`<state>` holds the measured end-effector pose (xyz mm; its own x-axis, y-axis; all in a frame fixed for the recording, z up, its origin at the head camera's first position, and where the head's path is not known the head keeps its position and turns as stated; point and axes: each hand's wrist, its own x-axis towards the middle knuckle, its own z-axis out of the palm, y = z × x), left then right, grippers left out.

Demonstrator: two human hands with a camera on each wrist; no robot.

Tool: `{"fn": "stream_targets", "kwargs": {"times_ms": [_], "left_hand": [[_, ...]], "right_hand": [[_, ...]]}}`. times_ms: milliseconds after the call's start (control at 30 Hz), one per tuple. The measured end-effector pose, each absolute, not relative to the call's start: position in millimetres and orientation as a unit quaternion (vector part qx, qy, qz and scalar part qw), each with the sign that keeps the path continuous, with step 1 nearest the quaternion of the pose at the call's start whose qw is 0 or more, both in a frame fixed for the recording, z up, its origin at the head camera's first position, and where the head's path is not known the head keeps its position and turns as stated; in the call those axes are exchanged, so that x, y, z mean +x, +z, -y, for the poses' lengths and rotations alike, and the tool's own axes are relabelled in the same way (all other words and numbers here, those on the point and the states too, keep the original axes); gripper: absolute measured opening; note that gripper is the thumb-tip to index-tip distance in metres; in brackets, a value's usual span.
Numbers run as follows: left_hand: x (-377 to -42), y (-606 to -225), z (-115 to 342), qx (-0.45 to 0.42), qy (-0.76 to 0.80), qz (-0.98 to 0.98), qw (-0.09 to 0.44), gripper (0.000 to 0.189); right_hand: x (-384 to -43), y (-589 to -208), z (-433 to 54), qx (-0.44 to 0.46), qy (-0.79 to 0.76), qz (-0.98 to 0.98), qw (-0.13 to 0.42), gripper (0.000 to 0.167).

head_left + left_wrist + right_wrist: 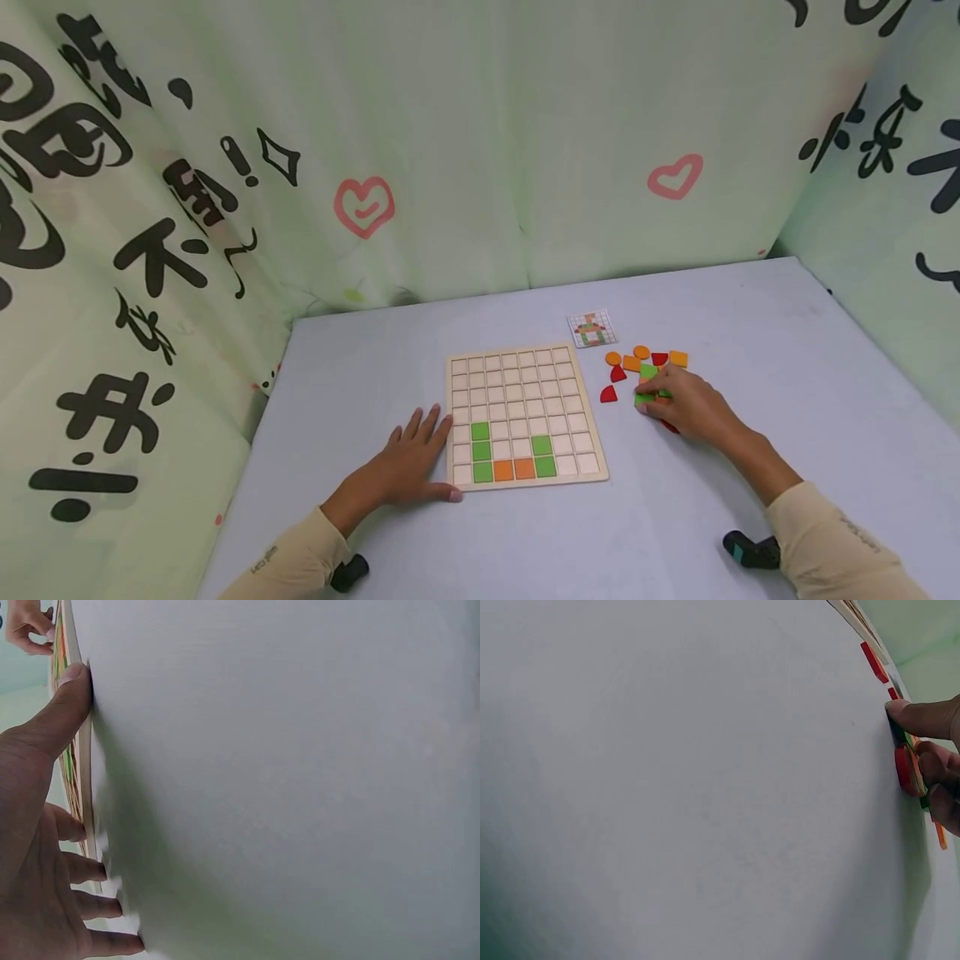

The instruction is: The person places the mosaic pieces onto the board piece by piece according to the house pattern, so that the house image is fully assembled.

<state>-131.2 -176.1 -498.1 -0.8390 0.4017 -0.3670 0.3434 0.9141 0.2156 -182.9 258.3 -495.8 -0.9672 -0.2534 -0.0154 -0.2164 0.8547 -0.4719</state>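
A wooden grid board lies on the table, with green and orange square tiles in its lower rows. My left hand rests spread at the board's left edge, the thumb touching the lower left corner. In the left wrist view its thumb lies against the board's side. Over a loose pile of coloured pieces right of the board, my right hand pinches a green square tile between thumb and fingers. Other green and orange pieces there are partly hidden under the hand.
Around the pile lie orange discs, orange squares and red quarter-round pieces. A pattern card sits beyond the board's upper right corner. A pale curtain with black lettering hangs behind the table.
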Motion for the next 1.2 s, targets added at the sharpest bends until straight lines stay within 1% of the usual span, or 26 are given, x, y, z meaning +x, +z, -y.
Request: {"fn": "stream_targets", "kwargs": {"times_ms": [333,567,833,1033,1200], "left_hand": [[-130.0,-497.7,176.1,0.197,0.077,-0.956,0.203,0.116],[-129.3,-498.2,176.4,0.203,0.076,-0.956,0.200,0.116],[-129.4,-498.0,179.6,0.203,0.071,-0.956,0.198,0.116],[-130.3,-494.9,177.7,0.210,0.086,-0.954,0.193,0.114],[-130.0,-495.0,177.1,0.212,0.079,-0.955,0.194,0.114]], "right_hand": [[-182.9,-497.9,-257.4,-0.116,-0.235,-0.964,0.052,0.033],[-182.4,-497.8,-258.0,-0.121,-0.232,-0.964,0.053,0.028],[-181.9,-495.6,-255.2,-0.143,-0.253,-0.954,0.071,0.030],[-179.6,-494.2,-258.4,-0.157,-0.255,-0.952,0.067,0.032],[-179.2,-494.1,-257.1,-0.166,-0.258,-0.949,0.074,0.029]]}}
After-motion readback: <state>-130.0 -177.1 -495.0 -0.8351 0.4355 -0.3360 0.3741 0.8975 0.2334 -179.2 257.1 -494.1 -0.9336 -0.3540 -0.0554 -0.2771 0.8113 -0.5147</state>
